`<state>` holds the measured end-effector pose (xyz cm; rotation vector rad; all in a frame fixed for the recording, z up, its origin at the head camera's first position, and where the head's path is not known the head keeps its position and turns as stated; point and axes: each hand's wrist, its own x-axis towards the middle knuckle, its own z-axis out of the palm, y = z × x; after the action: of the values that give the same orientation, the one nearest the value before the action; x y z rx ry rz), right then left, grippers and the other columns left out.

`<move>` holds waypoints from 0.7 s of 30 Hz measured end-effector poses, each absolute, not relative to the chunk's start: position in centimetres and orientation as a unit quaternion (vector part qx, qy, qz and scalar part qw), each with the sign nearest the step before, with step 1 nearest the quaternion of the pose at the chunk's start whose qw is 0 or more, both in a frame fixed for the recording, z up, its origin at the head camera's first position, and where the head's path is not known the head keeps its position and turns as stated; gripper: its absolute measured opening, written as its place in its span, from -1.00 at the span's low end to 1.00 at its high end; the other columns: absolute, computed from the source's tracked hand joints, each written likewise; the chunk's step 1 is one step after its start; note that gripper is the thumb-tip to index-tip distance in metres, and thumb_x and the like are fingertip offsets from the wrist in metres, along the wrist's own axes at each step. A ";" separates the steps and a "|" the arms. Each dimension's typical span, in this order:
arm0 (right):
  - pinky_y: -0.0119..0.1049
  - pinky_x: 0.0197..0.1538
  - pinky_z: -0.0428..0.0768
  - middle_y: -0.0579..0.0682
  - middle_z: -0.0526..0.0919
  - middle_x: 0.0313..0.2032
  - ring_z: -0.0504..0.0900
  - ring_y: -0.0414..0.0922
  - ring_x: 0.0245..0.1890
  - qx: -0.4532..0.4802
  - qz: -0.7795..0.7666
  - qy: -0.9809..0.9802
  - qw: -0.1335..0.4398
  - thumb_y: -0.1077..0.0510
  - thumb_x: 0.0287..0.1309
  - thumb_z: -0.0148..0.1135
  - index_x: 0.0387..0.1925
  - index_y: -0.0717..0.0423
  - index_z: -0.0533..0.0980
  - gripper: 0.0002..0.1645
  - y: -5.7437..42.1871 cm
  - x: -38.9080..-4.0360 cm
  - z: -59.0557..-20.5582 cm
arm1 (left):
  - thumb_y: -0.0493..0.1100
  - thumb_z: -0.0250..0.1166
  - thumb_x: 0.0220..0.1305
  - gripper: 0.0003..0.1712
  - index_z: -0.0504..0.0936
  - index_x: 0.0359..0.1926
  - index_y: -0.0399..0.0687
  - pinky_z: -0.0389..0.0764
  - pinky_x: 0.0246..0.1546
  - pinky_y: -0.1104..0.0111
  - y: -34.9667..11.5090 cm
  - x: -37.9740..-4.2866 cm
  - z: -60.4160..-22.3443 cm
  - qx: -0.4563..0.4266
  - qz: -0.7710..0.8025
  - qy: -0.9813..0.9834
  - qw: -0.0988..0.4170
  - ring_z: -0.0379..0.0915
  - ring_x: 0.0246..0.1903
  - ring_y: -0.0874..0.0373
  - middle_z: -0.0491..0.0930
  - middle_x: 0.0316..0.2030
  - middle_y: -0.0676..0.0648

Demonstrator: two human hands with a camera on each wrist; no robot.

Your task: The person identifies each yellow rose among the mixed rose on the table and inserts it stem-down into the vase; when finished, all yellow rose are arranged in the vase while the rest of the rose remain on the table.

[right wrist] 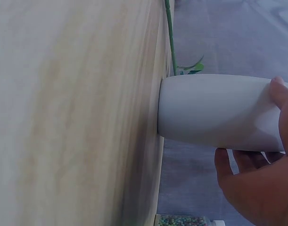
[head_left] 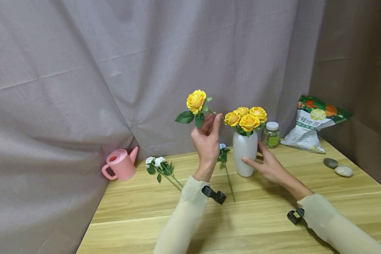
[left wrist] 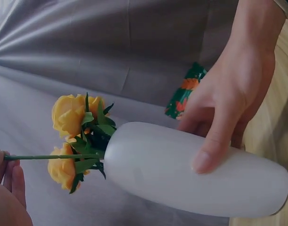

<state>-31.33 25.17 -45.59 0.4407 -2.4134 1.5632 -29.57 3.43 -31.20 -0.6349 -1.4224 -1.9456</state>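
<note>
In the head view my left hand pinches the stem of a single yellow rose, its bloom up and to the left of the vase. The green stem reaches across to the vase's mouth in the left wrist view, its lower end overlapping the leaves there. Several yellow roses stand bunched in the white vase. My right hand grips the vase from the right, thumb on the near side and fingers around the back. The vase stands upright on the table.
White roses and a pale blue flower lie on the wooden table. At the left is a pink watering can. Right of the vase are a lidded jar, a printed bag, a dark stone and a white stone.
</note>
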 end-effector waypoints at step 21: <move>0.23 0.30 0.47 0.08 0.27 0.42 0.34 0.10 0.39 0.176 0.536 -0.814 0.137 0.02 0.26 0.38 0.56 -0.20 -0.02 0.02 25.4 -31.5 -45.8 | 0.03 0.37 0.31 -0.77 0.75 -0.14 0.02 0.71 -0.27 0.48 6.3 -32.1 -34.4 -0.259 -0.601 -0.668 0.353 0.71 -0.31 0.34 0.80 -0.23 0.02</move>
<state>-31.53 25.35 -45.81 0.5097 -2.3565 1.5504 -32.07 6.25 -34.43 -0.6693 -1.7291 -1.5556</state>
